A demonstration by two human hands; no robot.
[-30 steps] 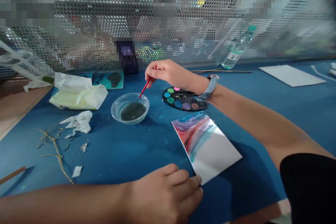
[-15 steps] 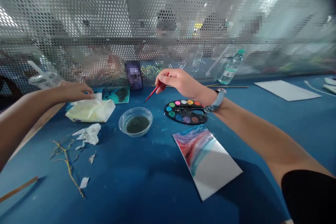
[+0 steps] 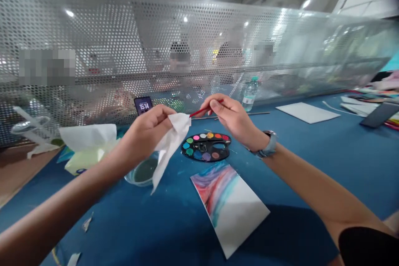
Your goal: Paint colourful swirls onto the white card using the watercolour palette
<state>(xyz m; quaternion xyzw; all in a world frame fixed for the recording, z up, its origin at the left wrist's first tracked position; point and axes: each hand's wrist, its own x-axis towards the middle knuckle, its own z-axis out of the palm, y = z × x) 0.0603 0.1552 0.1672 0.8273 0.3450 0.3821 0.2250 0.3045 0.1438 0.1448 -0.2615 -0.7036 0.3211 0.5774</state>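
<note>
My left hand [image 3: 148, 131] pinches a white tissue [image 3: 171, 143] that hangs down in front of the water bowl [image 3: 145, 172]. In my right hand [image 3: 229, 118] is a thin red paintbrush [image 3: 199, 112], its tip end meeting the tissue and hidden by it. Below my right hand lies a black paint palette [image 3: 206, 147] with round wells of many colours. Nearer to me, a white canvas [image 3: 229, 208] has blue, purple, red and teal strokes on its upper left part.
A tissue pack [image 3: 85, 160] lies at the left, a phone [image 3: 143, 105] leans by the perforated screen [image 3: 109, 41]. A water bottle [image 3: 249, 94] stands behind my right hand. Farther right are a blank white board [image 3: 307, 112] and a dark phone-like object [image 3: 380, 115].
My left hand has come away from the tissue pack with a tissue and moved right. The brush now meets the tissue. The view has shifted, tilting up and turning right.
</note>
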